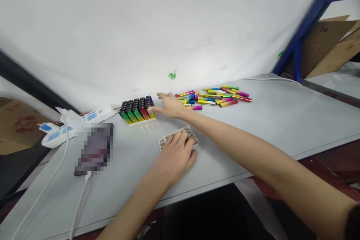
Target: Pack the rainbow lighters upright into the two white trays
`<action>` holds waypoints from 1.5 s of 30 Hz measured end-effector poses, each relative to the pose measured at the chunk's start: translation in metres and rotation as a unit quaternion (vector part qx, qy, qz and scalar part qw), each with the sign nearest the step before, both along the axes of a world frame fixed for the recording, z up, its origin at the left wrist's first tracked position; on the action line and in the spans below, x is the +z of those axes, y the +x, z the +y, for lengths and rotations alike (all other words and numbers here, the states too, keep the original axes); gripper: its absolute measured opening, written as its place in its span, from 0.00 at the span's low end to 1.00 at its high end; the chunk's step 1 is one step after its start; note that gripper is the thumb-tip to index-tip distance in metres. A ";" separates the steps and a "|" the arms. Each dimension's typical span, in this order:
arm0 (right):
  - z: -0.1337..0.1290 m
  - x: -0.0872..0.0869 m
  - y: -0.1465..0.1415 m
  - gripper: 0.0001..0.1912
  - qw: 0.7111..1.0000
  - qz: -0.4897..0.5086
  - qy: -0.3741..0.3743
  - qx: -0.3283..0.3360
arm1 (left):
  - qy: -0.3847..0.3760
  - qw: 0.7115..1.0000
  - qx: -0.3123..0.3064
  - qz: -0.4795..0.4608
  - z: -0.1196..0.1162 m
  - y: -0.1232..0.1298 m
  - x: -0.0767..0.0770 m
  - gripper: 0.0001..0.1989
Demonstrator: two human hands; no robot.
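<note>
My left hand rests on a pale tray with several small hollows, its fingers laid over the top and the thumb apart near the right end. Part of the tray is hidden under the palm and fingers. Farther back, my right hand reaches to the right end of a block of lighters. Its thumb and forefinger are spread apart, with nothing visible held between them. The lighters stand upright in tight rows in a pale holder, with black tops and shiny rainbow bodies.
Behind my right hand lies a loose pile of shiny coloured sleeves. A blurred-out dark device with a white cable lies at left, near a white power strip. A white wall backs the table; a blue frame and cardboard boxes stand right.
</note>
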State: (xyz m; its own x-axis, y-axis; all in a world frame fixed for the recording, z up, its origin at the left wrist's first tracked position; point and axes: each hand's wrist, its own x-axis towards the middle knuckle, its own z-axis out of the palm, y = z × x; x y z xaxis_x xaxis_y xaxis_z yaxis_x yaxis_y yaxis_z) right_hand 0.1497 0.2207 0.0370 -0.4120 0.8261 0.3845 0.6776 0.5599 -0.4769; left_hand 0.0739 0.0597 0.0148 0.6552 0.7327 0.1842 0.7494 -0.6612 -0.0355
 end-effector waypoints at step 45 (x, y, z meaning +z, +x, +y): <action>-0.043 -0.018 0.145 0.23 0.833 0.486 -0.263 -0.013 | -0.146 0.984 0.040 -0.093 0.078 -0.024 0.022 0.42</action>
State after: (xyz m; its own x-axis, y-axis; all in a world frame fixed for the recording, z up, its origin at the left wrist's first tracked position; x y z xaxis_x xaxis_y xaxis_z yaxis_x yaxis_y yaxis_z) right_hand 0.2950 0.1781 0.0190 -0.0960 0.9896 0.1072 -0.1635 0.0905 -0.9824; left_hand 0.0498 0.1379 0.0370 0.5674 0.8205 0.0701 0.7754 -0.5610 0.2898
